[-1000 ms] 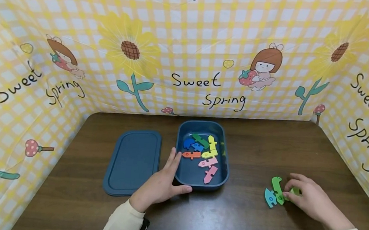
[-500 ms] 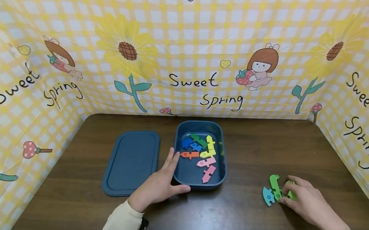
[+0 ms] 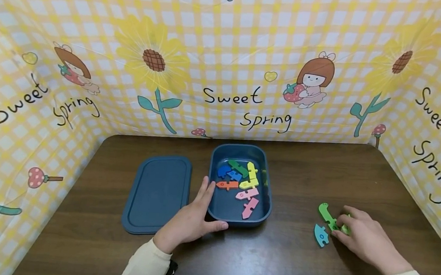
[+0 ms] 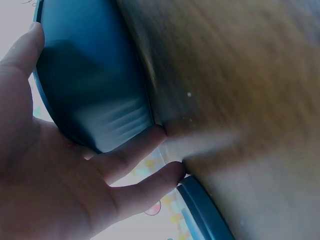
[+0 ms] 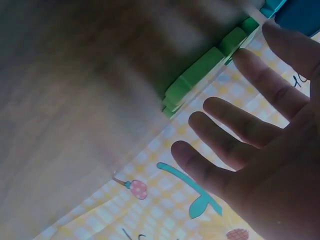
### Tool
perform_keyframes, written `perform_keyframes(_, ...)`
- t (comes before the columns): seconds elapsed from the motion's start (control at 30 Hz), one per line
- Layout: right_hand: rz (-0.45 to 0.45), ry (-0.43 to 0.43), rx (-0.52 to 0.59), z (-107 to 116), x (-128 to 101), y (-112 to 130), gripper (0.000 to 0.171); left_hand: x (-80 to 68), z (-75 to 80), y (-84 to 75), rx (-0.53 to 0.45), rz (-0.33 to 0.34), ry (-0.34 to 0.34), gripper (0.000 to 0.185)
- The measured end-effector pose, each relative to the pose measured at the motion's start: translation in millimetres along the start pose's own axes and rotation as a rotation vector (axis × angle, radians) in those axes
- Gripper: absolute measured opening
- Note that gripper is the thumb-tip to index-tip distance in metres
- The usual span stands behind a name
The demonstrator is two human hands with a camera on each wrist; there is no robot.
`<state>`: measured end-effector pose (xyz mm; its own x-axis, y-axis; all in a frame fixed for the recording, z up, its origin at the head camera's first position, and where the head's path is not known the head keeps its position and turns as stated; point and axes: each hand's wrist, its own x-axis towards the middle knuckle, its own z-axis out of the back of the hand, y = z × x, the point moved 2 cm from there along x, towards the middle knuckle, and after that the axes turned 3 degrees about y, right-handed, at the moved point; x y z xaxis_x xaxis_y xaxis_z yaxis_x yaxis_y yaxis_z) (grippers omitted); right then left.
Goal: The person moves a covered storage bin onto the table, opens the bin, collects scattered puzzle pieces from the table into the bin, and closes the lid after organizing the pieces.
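Observation:
My left hand (image 3: 188,223) rests spread against the navy box (image 3: 268,204), fingers along its left wall and thumb at the front corner. In the left wrist view its fingers are nearly straight beside the box wall (image 4: 90,75). At the right, my right hand (image 3: 368,240) pinches a green puzzle piece (image 3: 345,230) between thumb and index finger, partly hidden by the fingers. A curved green piece (image 3: 325,213) lies against it, and a light blue piece (image 3: 321,235) lies just in front. In the right wrist view, the green piece (image 5: 200,72) sits on the table near the fingertips.
Inside the box lie several puzzle pieces, among them an orange one (image 3: 226,185), a pink one (image 3: 250,208) and a yellow one (image 3: 252,170). The navy lid (image 3: 159,193) lies flat left of the box. Checked cloth (image 3: 228,58) stands around the table's back and sides.
The curved green piece has swung to the left at its far end, away from the light blue piece. My right hand has shifted slightly left; my left hand stays at the box.

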<state>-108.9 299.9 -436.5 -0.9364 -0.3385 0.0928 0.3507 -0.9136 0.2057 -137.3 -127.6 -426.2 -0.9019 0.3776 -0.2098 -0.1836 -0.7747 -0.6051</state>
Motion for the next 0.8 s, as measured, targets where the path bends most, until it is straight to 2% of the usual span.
perform_keyframes(0.17, 0.0, 0.012, -0.024, 1, 5, 4, 0.016, -0.6, 0.3, -0.5, 0.001, -0.001, 0.0, 0.115)
perform_keyframes(0.37, 0.018, -0.005, -0.002, 2, 13, 7, 0.016, -0.4, 0.2, -0.3, -0.004, 0.006, 0.004, 0.115)
perform_keyframes(0.8, -0.005, 0.054, -0.02, 3, 27, 7, 0.015, 0.4, -0.4, 0.5, 0.0, 0.012, 0.006, 0.115)
